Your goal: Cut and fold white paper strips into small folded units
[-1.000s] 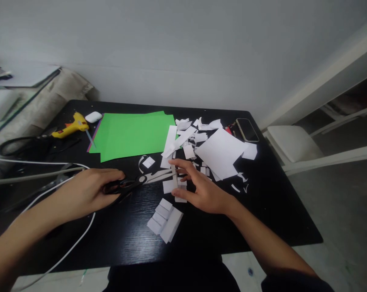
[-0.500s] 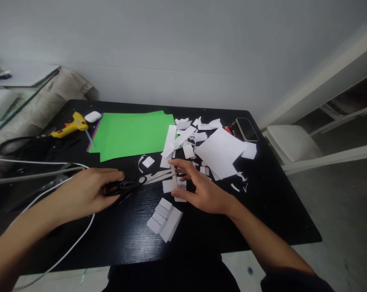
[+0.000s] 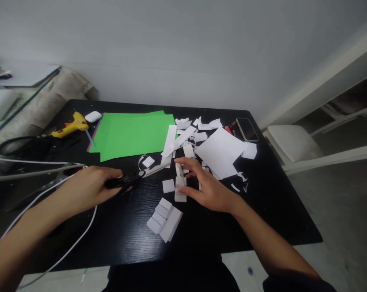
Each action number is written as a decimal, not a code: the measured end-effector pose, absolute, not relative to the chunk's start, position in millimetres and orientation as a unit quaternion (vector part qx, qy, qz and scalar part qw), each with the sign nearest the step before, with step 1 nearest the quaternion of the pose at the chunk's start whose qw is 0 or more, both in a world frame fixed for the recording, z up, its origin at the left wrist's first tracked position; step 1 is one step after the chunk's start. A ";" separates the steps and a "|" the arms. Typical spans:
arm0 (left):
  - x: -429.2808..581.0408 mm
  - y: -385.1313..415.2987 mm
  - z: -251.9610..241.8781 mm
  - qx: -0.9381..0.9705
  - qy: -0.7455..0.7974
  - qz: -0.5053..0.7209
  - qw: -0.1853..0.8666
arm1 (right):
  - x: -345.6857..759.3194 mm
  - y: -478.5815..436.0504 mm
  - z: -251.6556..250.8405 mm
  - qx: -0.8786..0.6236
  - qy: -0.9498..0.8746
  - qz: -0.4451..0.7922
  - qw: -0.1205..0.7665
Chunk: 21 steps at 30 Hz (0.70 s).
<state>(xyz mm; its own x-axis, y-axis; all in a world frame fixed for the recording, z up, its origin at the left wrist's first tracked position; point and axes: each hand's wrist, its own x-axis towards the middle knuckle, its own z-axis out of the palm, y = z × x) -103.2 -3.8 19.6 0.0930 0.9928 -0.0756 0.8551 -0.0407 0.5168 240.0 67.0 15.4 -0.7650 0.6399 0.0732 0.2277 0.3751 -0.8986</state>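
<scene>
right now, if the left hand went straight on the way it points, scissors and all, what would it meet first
Probably the white paper piece held by the right hand: the scissors in the left hand point towards it, though depth is unclear.

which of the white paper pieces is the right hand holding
The narrow paper strip between the thumb and fingers of the right hand, just right of the scissors' tips. The other white pieces lie below or around that hand.
</scene>
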 end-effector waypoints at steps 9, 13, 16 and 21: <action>-106.6 -1.0 -16.7 0.704 0.695 0.032 0.140 | 258.9 80.0 25.7 -0.320 -0.802 0.466 0.194; -111.2 -2.0 -20.9 0.717 0.681 0.056 0.136 | 262.8 83.5 24.4 -0.355 -0.808 0.452 0.127; -109.0 -1.4 -15.6 0.721 0.678 0.070 0.123 | 261.0 83.3 20.2 -0.350 -0.811 0.443 0.153; -69.3 2.7 12.6 0.710 0.657 0.181 0.177 | 246.8 76.7 20.0 -0.310 -0.682 0.591 0.299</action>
<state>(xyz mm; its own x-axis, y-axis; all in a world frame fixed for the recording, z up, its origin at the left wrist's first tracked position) -69.3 2.7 12.6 0.0706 0.9972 0.0245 0.8688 -0.0736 0.4897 246.8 76.7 20.0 -0.6283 0.7769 0.0414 0.0689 0.1086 -0.9917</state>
